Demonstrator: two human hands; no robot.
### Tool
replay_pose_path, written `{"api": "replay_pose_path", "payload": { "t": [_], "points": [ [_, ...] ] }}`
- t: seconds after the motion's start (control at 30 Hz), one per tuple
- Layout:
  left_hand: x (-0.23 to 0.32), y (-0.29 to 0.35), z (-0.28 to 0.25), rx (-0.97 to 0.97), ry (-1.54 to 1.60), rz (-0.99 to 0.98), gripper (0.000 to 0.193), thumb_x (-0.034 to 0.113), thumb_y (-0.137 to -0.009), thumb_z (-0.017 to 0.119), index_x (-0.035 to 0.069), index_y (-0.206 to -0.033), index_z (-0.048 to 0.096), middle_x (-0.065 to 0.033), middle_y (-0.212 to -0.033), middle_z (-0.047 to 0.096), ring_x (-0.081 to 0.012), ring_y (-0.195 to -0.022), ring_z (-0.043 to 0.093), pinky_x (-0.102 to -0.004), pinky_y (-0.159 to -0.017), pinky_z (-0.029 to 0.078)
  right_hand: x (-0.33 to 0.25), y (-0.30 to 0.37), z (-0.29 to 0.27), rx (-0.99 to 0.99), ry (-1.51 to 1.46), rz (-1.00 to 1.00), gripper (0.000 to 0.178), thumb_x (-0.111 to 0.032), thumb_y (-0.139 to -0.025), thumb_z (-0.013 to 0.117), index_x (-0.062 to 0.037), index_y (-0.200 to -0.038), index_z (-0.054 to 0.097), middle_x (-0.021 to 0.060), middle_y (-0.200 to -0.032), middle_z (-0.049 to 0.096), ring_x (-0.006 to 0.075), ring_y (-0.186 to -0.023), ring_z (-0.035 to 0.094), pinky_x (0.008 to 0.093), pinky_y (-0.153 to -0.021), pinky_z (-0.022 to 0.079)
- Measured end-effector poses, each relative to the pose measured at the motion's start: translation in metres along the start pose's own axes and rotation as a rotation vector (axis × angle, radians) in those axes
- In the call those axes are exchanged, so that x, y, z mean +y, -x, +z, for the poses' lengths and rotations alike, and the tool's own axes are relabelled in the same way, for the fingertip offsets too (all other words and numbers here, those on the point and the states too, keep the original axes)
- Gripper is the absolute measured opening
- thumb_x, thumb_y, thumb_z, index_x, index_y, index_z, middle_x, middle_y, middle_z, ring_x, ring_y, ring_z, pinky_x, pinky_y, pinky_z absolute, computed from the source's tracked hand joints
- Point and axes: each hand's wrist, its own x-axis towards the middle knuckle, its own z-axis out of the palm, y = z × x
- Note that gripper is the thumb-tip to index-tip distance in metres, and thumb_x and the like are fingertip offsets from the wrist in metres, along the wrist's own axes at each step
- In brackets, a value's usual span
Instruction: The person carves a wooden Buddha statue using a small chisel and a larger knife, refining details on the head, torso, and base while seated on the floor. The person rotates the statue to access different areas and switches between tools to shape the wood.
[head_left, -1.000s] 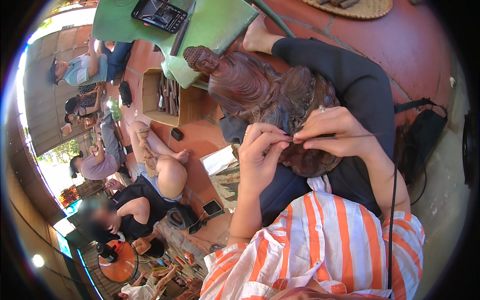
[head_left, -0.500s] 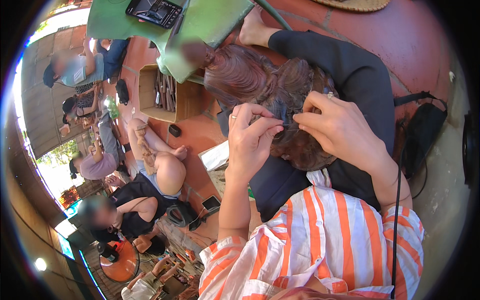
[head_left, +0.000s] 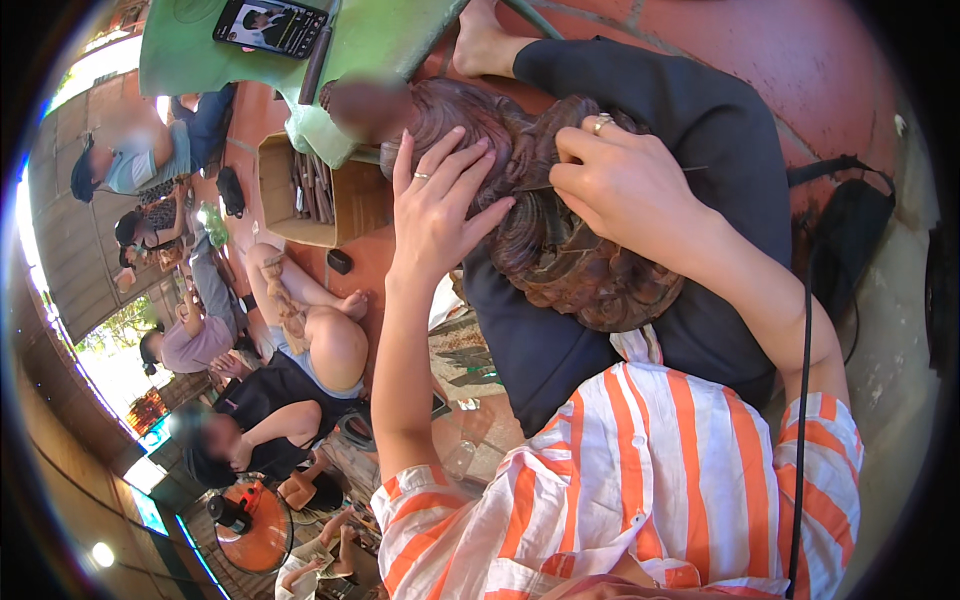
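A dark brown carved wooden statue (head_left: 600,285) lies across my lap, with draped folds on its upper part and curled shapes low down. My left hand (head_left: 440,205) rests on the folds, its fingers spread and a ring on one. Over the carving's middle, my right hand (head_left: 625,185) is closed in a pinch. From it sticks out a thin dark rod-like tool (head_left: 697,168), its other end pointing toward the carving. Most of that tool is hidden by the hand, so its exact kind does not show.
A green chair (head_left: 370,35) at the top bears a phone (head_left: 270,25) and a dark stick. Left of me stands a cardboard box (head_left: 355,205) of slim tools. Several flat tools (head_left: 468,365) lie by my knee. A black bag (head_left: 850,255) is at right; people sit at left.
My left hand has let go of its pinch near the right hand, moved up and left, and spread flat on the statue. The right hand has shifted slightly up and left, still pinching.
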Motion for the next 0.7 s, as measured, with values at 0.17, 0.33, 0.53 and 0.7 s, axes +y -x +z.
{"api": "replay_pose_path", "payload": {
  "t": [0.17,0.33,0.53,0.7],
  "points": [
    [-0.008,-0.006,0.015,0.003,0.059,0.057,0.035,0.027,-0.070,0.080,0.007,-0.096,0.072,-0.0017,-0.104,0.069,-0.0201,-0.112,0.060,-0.0507,-0.111,0.027,-0.002,-0.001,0.008,0.026,-0.011,0.041,0.011,-0.012,-0.075,0.070,-0.0061,-0.072,0.061,0.0048,-0.082,0.053,0.0246,-0.081,0.058,0.0371,-0.062,0.051],
    [-0.009,-0.001,0.033,0.092,0.082,0.055,0.027,0.024,-0.069,0.080,0.007,-0.089,0.073,-0.0009,-0.095,0.071,-0.0166,-0.103,0.065,-0.0494,-0.111,0.027,-0.003,0.000,0.007,0.058,0.007,0.075,0.011,-0.011,-0.074,0.070,-0.0056,-0.071,0.060,0.0044,-0.082,0.053,0.0243,-0.081,0.058,0.0366,-0.060,0.051],
    [-0.011,-0.005,0.022,0.036,0.163,0.072,0.026,0.021,-0.067,0.081,0.007,-0.087,0.072,-0.0023,-0.093,0.071,-0.0162,-0.096,0.067,-0.0487,-0.111,0.028,-0.001,-0.001,0.010,0.032,-0.074,0.046,0.010,-0.009,-0.073,0.069,-0.0064,-0.071,0.060,0.0027,-0.081,0.053,0.0231,-0.081,0.058,0.0359,-0.058,0.050],
    [-0.013,-0.001,0.033,0.121,0.125,0.078,0.024,0.020,-0.067,0.080,0.007,-0.085,0.072,-0.0031,-0.091,0.072,-0.0164,-0.093,0.068,-0.0481,-0.110,0.030,-0.005,-0.002,0.009,0.052,-0.020,0.102,0.010,-0.009,-0.073,0.069,-0.0065,-0.070,0.060,0.0023,-0.080,0.052,0.0228,-0.080,0.057,0.0352,-0.058,0.050]
  ]
}}
